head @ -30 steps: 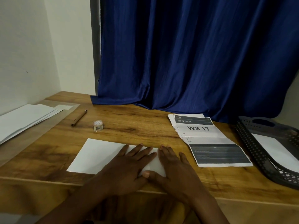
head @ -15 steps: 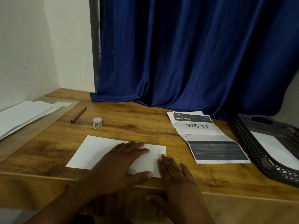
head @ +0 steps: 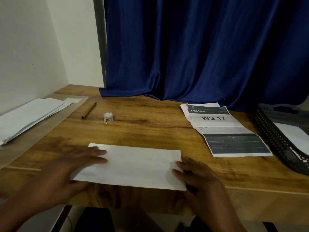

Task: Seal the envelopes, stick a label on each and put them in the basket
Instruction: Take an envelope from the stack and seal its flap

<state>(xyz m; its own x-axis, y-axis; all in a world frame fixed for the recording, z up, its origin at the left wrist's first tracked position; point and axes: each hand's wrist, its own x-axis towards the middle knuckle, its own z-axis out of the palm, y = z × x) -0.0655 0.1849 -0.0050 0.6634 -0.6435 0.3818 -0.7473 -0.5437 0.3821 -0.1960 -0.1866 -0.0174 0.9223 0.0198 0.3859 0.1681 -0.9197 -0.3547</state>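
A white envelope (head: 133, 166) lies flat near the front edge of the wooden table (head: 150, 128), its folded flap at the right end. My left hand (head: 73, 171) rests on the envelope's left end with fingers straight. At the right end my right hand (head: 197, 176) touches the flap edge with straight fingertips. A stack of white envelopes (head: 28, 118) lies at the far left. The dark plastic basket (head: 274, 141) at the right edge has a white envelope (head: 294, 136) inside. A small clear tape roll (head: 108, 117) stands behind the envelope.
A brown pen (head: 89, 110) lies left of the tape roll. A printed sheet reading "WS 17" (head: 222, 129) lies between the envelope and the basket. A blue curtain (head: 200, 51) hangs along the table's back edge.
Both hands have slid apart from the envelope's middle, the left to its left end and the right to the flap at its right end. More of the envelope now shows.
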